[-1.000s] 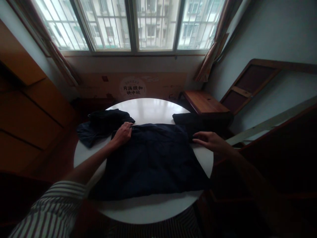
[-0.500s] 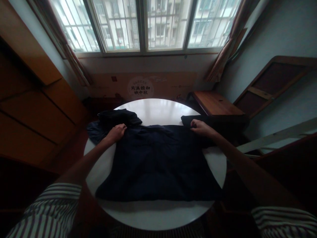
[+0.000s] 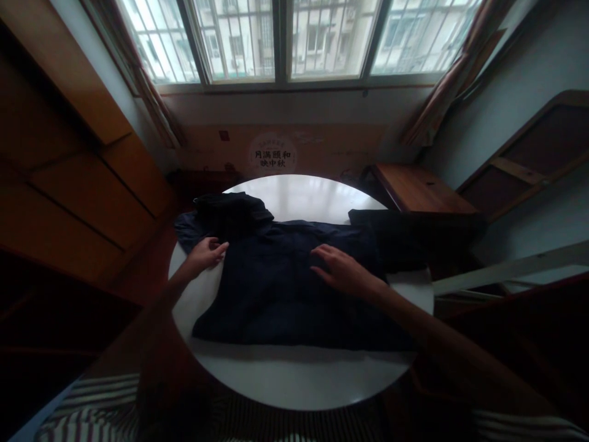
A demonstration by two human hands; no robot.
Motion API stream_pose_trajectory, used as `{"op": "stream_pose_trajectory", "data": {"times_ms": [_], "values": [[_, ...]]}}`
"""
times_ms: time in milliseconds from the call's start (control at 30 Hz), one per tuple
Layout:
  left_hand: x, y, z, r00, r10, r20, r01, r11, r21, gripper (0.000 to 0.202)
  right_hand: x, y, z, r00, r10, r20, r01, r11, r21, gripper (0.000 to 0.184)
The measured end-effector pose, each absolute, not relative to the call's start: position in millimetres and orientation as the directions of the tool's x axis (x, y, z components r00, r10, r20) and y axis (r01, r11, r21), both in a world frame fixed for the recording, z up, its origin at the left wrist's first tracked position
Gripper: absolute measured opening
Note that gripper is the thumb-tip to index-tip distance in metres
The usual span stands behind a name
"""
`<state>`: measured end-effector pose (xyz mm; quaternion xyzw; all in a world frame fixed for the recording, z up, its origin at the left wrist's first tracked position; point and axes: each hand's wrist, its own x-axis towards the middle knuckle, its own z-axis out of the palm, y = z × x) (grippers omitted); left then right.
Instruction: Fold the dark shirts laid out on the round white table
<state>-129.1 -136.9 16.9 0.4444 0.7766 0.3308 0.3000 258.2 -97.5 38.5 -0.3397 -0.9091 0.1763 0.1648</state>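
Note:
A dark navy garment point(image 3: 285, 294) lies spread flat on a round white table point(image 3: 299, 377), its sleeves or side parts bunched beyond it. One dark bunched part point(image 3: 227, 216) sits at the far left, and another dark part point(image 3: 405, 239) extends to the far right. My left hand point(image 3: 207, 255) rests open at the garment's left edge, fingers against the cloth. My right hand point(image 3: 343, 273) lies open on the garment's right half, fingers apart, pressing nothing into a fold that I can see.
A low wooden bench point(image 3: 421, 190) stands beyond the table at the right, and a wooden-framed board point(image 3: 519, 153) leans on the wall. Wooden cabinets point(image 3: 78, 166) line the left side. A large window point(image 3: 285, 37) with curtains fills the far wall.
My right hand has left the garment's far edge and moved left and nearer, onto the cloth. My left hand has slid nearer along the garment's left side.

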Motion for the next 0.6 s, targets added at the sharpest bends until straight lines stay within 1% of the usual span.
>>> {"op": "stream_pose_trajectory", "data": {"times_ms": [33, 100, 167, 233, 300, 333, 400, 467, 500, 567, 600], "values": [[-129.0, -140.9, 19.1, -0.419, 0.876, -0.241, 0.384, 0.411, 0.827, 0.059, 244.8, -109.3, 35.0, -0.764, 0.625, 0.158, 0.507, 0.734, -0.452, 0.036], [-126.9, -145.2, 22.6, -0.404, 0.864, -0.300, 0.253, 0.421, 0.871, 0.067, 221.7, -129.5, 26.2, -0.829, 0.547, 0.118, 0.446, 0.772, -0.453, 0.047], [-124.2, -146.0, 24.0, -0.356, 0.874, -0.332, 0.251, 0.432, 0.866, 0.066, 206.0, -144.8, 15.7, -0.852, 0.519, 0.064, 0.447, 0.786, -0.427, 0.061], [-122.4, -144.9, 23.6, -0.237, 0.896, -0.376, 0.324, 0.438, 0.839, 0.059, 198.7, -155.6, 5.0, -0.846, 0.532, 0.029, 0.478, 0.782, -0.400, 0.071], [-120.9, -143.6, 23.2, -0.125, 0.918, -0.377, 0.360, 0.396, 0.845, 0.056, 198.0, -162.0, -3.7, -0.839, 0.543, 0.032, 0.489, 0.779, -0.393, 0.072], [-119.6, -143.2, 24.0, -0.076, 0.933, -0.351, 0.347, 0.355, 0.868, 0.057, 199.2, -163.5, -6.7, -0.837, 0.545, 0.042, 0.487, 0.778, -0.397, 0.070], [-114.8, -143.1, 28.8, 0.028, 0.961, -0.276, 0.275, 0.258, 0.926, 0.067, 201.9, -163.5, -9.7, -0.840, 0.540, 0.050, 0.471, 0.773, -0.424, 0.063], [-105.0, -142.4, 39.0, 0.146, 0.966, -0.214, 0.199, 0.184, 0.963, 0.079, 202.9, -159.1, -7.7, -0.834, 0.550, 0.038, 0.460, 0.733, -0.502, 0.060], [-97.6, -141.0, 45.7, 0.190, 0.964, -0.187, 0.166, 0.156, 0.974, 0.081, 202.4, -155.1, -4.5, -0.825, 0.564, 0.028, 0.451, 0.688, -0.569, 0.059], [-76.7, -134.7, 61.0, 0.222, 0.967, -0.127, 0.092, 0.109, 0.990, 0.082, 200.4, -143.7, 7.5, -0.789, 0.613, 0.032, 0.390, 0.540, -0.746, 0.062], [-63.0, -129.7, 68.6, 0.220, 0.971, -0.094, 0.053, 0.084, 0.995, 0.082, 199.8, -136.6, 16.2, -0.757, 0.653, 0.038, 0.331, 0.432, -0.839, 0.063]]}}
